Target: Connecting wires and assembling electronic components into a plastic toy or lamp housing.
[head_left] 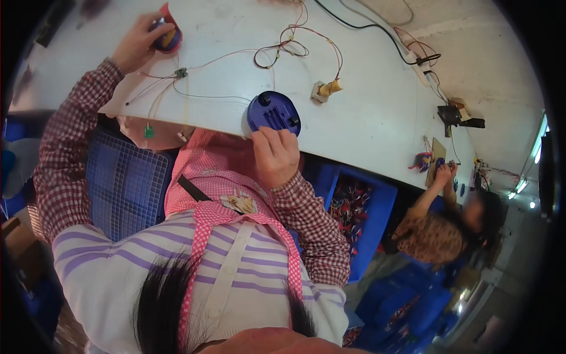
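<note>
Blue plastic shell [274,111] sits at the near edge of the white table [377,100], toward twelve o'clock, its hollow side up. The right hand [276,154] pinches its near rim with bent fingers, the back of the hand uppermost. Between ten and eleven o'clock, the left hand [141,42] curls its fingers around a blue-and-red part [170,40]. The left arm reaches far forward past nine o'clock; the right forearm comes in, bent, from five o'clock.
</note>
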{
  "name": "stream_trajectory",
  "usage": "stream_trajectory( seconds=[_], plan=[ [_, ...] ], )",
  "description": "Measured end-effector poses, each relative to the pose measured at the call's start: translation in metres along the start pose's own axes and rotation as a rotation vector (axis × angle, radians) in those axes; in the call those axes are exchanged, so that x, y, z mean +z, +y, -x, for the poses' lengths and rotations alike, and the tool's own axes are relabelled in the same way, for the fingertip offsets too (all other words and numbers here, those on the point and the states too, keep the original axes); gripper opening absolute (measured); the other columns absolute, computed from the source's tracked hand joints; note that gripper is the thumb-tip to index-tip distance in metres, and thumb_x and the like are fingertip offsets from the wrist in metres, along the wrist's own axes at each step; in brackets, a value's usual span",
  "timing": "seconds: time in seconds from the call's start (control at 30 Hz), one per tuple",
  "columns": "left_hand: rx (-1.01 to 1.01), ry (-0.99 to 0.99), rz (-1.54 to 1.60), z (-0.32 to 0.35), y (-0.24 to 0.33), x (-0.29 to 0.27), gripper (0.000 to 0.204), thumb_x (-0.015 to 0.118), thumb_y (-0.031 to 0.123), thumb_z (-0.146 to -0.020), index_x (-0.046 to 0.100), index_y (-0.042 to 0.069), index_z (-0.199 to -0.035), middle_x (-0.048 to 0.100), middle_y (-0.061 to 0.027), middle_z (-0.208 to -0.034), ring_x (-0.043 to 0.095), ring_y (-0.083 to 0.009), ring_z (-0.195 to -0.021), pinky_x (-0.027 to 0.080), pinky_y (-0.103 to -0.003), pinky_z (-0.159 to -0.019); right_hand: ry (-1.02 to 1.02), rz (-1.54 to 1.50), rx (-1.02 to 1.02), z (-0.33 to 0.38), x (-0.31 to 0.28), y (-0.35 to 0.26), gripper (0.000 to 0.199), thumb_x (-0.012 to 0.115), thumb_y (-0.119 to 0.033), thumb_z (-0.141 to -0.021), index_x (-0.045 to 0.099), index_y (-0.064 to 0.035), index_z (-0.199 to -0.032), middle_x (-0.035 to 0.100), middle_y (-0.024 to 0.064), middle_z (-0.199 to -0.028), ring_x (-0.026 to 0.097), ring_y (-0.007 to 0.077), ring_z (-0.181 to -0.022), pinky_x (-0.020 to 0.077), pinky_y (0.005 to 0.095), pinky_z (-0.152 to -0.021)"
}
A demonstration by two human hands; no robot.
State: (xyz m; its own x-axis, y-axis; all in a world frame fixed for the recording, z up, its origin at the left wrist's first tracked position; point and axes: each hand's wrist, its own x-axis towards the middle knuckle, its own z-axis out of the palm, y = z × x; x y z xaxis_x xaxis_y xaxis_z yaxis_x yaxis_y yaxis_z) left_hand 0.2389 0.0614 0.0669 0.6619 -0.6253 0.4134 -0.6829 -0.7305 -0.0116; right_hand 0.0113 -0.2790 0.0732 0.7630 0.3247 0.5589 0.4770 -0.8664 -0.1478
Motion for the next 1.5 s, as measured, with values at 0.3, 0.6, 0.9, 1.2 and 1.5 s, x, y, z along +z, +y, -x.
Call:
stream_trajectory(
  seconds=[0.3, 0.6, 0.9, 1.2, 1.5],
  plan=[
    [0.099, -0.035, 0.046, -0.021, -0.003, 0.005, 0.073, 0.061, -0.004, -0.063, 0.043, 0.016, -0.131, 0.034, -0.0111, -0.136, 0.039, -0.0325, -0.120, 0.041, -0.037, -0.097, 0.131, -0.183, 0.329, -0.005, -0.017, 0.023, 0.034, 0.069, -0.010, -0.074, 0.057, -0.0024, -0.105, 0.054, 0.0103, -0.098, 0.054, 0.0219, -0.078, 0.0467, 0.0289, -0.066],
    [-0.110, -0.300, 0.298, -0.019, 0.006, -0.015, 0.083, 0.059, -0.003, -0.059, 0.035, 0.015, -0.137, 0.028, -0.0168, -0.142, 0.038, -0.0353, -0.123, 0.040, -0.040, -0.096, -0.244, -0.897, 1.028, -0.011, -0.019, 0.062, 0.037, 0.063, -0.013, -0.085, 0.049, 0.0032, -0.115, 0.055, 0.0098, -0.086, 0.055, 0.0135, -0.062, 0.0485, 0.0230, -0.057],
    [-0.307, 0.002, 0.603, 0.015, 0.150, -0.057, 0.044, 0.062, 0.001, -0.077, 0.050, 0.001, -0.119, 0.055, -0.0110, -0.104, 0.052, -0.0185, -0.086, 0.045, -0.026, -0.074, -0.188, -1.568, 1.252, 0.007, -0.007, 0.030, 0.028, 0.058, -0.006, -0.088, 0.046, 0.0048, -0.110, 0.056, 0.0124, -0.087, 0.061, 0.0156, -0.067, 0.0543, 0.0240, -0.065],
    [-0.915, -0.334, 1.468, 0.010, 0.237, -0.042, 0.027, 0.052, 0.021, -0.093, 0.054, -0.001, -0.108, 0.055, -0.0012, -0.073, 0.046, -0.0062, -0.053, 0.037, -0.017, -0.046, 0.017, -1.818, 1.217, 0.017, 0.005, -0.007, 0.025, 0.054, -0.003, -0.089, 0.043, 0.0027, -0.110, 0.057, 0.0154, -0.093, 0.064, 0.0199, -0.072, 0.0556, 0.0280, -0.067],
    [-0.973, -0.424, 1.534, 0.000, 0.232, -0.044, 0.026, 0.048, 0.022, -0.095, 0.054, -0.002, -0.104, 0.052, -0.0006, -0.067, 0.041, -0.0034, -0.047, 0.033, -0.014, -0.042, -0.014, -1.896, 1.172, 0.024, 0.007, -0.010, 0.024, 0.055, -0.001, -0.087, 0.043, 0.0002, -0.108, 0.057, 0.0149, -0.093, 0.064, 0.0204, -0.074, 0.0559, 0.0290, -0.069]
  ],
)
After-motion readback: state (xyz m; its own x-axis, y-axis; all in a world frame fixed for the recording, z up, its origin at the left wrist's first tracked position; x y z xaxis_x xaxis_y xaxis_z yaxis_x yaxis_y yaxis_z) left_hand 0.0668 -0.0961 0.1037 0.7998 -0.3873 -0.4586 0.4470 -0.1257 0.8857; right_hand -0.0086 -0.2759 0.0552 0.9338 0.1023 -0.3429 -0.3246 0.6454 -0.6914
